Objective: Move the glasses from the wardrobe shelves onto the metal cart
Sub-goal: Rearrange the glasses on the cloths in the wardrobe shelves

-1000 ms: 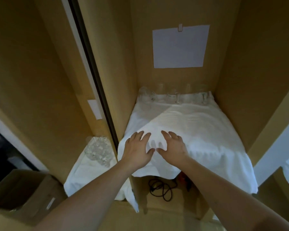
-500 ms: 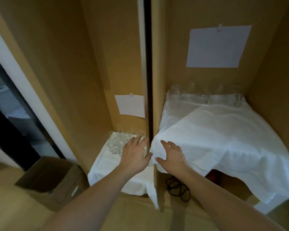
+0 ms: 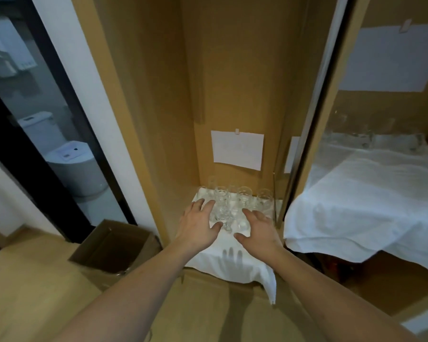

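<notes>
Both hands have swung left from the big draped shelf to the narrow left compartment. Left hand (image 3: 198, 224) and right hand (image 3: 258, 230) hover with fingers spread, gripping nothing, on either side of the cluster of clear glasses (image 3: 232, 203). They stand upright on a white cloth (image 3: 232, 265) on the low shelf. More glasses (image 3: 371, 139) line the back of the right shelf's white cloth (image 3: 361, 206). An open cardboard box (image 3: 114, 245) sits on the floor, contents unclear.
</notes>
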### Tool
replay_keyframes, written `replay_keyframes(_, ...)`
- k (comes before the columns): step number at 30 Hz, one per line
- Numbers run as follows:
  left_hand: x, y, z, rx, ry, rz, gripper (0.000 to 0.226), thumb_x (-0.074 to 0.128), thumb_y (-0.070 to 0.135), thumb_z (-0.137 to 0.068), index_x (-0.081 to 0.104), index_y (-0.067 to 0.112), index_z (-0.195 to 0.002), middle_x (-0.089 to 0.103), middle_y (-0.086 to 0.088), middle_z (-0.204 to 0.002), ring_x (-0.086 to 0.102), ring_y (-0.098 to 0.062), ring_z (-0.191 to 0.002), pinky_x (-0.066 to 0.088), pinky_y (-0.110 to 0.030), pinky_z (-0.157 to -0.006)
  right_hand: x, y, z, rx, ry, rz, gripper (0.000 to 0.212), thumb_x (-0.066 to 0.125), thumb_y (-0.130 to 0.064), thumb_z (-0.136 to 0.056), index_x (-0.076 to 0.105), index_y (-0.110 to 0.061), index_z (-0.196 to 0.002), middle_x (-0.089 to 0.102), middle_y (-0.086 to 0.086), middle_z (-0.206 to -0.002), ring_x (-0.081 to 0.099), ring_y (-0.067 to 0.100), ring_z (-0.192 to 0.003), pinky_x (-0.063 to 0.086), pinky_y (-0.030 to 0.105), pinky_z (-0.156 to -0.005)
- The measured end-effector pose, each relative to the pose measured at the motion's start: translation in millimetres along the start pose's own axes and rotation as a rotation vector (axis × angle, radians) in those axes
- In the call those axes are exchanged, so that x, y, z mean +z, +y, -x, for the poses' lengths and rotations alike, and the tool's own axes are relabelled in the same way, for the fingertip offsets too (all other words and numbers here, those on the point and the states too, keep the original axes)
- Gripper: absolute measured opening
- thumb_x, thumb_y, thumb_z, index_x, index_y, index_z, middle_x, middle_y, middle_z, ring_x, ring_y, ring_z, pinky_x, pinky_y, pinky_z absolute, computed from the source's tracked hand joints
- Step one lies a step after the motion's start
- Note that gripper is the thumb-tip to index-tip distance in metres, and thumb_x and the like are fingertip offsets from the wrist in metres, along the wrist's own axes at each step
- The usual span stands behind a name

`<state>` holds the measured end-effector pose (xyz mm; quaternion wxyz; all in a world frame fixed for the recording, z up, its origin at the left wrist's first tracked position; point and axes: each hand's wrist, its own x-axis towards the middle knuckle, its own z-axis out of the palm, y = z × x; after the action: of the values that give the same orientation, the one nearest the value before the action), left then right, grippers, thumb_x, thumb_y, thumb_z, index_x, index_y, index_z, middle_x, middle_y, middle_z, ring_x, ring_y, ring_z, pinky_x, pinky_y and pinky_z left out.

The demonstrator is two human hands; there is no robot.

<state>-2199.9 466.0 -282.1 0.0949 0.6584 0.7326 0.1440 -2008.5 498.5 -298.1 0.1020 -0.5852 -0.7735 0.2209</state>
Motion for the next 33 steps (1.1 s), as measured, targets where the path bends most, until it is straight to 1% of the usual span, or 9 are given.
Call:
replay_keyframes(3,-1.5,-26.8,-4.2,-0.007,-0.019,0.022,0.068,0.054,0.056,-0.097,0.031,0.03,-0.155,0.032,-0.004,-0.162,0.029,-0.028,-0.147,0.033,-0.046,-0.118,17.9,-13.7,-2.9,0.033,-0.002,-0.022,0.076,0.061,-0.05,-0.094,0.024,-0.031,-0.158,0.029,0.002,-0.162,0.031,0.028,-0.146,0.039,0.04,-0.113)
replay_keyframes(8,3.2,-55.8,-15.1,-0.045,-0.053,0.084,0.067,0.055,0.054,-0.097,0.032,0.028,-0.154,0.036,-0.003,-0.159,0.034,-0.029,-0.144,0.036,-0.048,-0.115,43.7,-18.3,-14.5,0.08,-0.056,-0.009,0.077,0.062,-0.051,-0.092,0.027,-0.029,-0.157,0.035,0.003,-0.158,0.038,0.029,-0.141,0.042,0.039,-0.109)
replay_keyframes(16,34.8,-83.9,-66.2,-0.146,-0.074,0.2,0.068,0.059,0.053,-0.095,0.036,0.027,-0.154,0.038,-0.002,-0.158,0.035,-0.027,-0.144,0.038,-0.044,-0.115,71.5,-5.0,-80.3,0.15,-0.115,-0.083,0.078,0.066,-0.048,-0.09,0.031,-0.027,-0.156,0.039,0.003,-0.155,0.039,0.027,-0.14,0.041,0.038,-0.111)
replay_keyframes(19,54.3,-93.6,-95.9,-0.179,-0.103,0.217,0.069,0.061,0.054,-0.094,0.039,0.025,-0.153,0.041,-0.004,-0.156,0.038,-0.028,-0.141,0.038,-0.043,-0.114,80.9,6.5,-118.7,0.177,-0.127,-0.107,0.078,0.068,-0.049,-0.088,0.035,-0.024,-0.155,0.045,0.005,-0.151,0.043,0.026,-0.137,0.042,0.039,-0.11)
replay_keyframes(22,78.5,-98.2,-131.3,-0.199,-0.166,0.227,0.071,0.062,0.053,-0.093,0.04,0.023,-0.153,0.043,-0.004,-0.154,0.04,-0.027,-0.14,0.038,-0.038,-0.113,87.5,20.1,-156.8,0.23,-0.141,-0.128,0.077,0.069,-0.047,-0.089,0.036,-0.02,-0.154,0.049,0.007,-0.148,0.046,0.025,-0.135,0.04,0.034,-0.11)
replay_keyframes(26,119.7,-96.1,-180.5,-0.246,-0.254,0.279,0.071,0.065,0.051,-0.092,0.041,0.022,-0.152,0.044,-0.005,-0.154,0.041,-0.028,-0.14,0.037,-0.039,-0.113,101.3,50.7,-201.0,0.352,-0.158,-0.15,0.079,0.068,-0.048,-0.09,0.032,-0.021,-0.155,0.046,0.007,-0.15,0.046,0.025,-0.136,0.04,0.033,-0.11)
replay_keyframes(29,152.2,-93.6,-208.4,-0.264,-0.321,0.324,0.069,0.066,0.047,-0.092,0.043,0.02,-0.152,0.047,-0.004,-0.152,0.043,-0.026,-0.139,0.035,-0.034,-0.112,116.5,72.8,-224.4,0.433,-0.174,-0.172,0.078,0.07,-0.046,-0.09,0.034,-0.019,-0.154,0.047,0.007,-0.149,0.045,0.024,-0.136,0.035,0.031,-0.11)
replay_keyframes(31,174.3,-94.5,-223.8,-0.279,-0.358,0.352,0.07,0.068,0.047,-0.092,0.044,0.019,-0.151,0.049,-0.005,-0.151,0.045,-0.025,-0.138,0.036,-0.033,-0.112,129.2,85.4,-237.7,0.499,-0.176,-0.214,0.075,0.072,-0.042,-0.089,0.038,-0.016,-0.151,0.049,0.009,-0.146,0.046,0.026,-0.136,0.034,0.033,-0.111)
replay_keyframes(33,193.7,-94.2,-237.7,-0.297,-0.378,0.368,0.071,0.07,0.047,-0.09,0.046,0.017,-0.15,0.052,-0.006,-0.148,0.047,-0.025,-0.137,0.038,-0.033,-0.111,142.7,96.3,-250.2,0.569,-0.166,-0.249,0.075,0.073,-0.042,-0.087,0.041,-0.015,-0.149,0.052,0.011,-0.143,0.049,0.028,-0.132,0.04,0.036,-0.109)
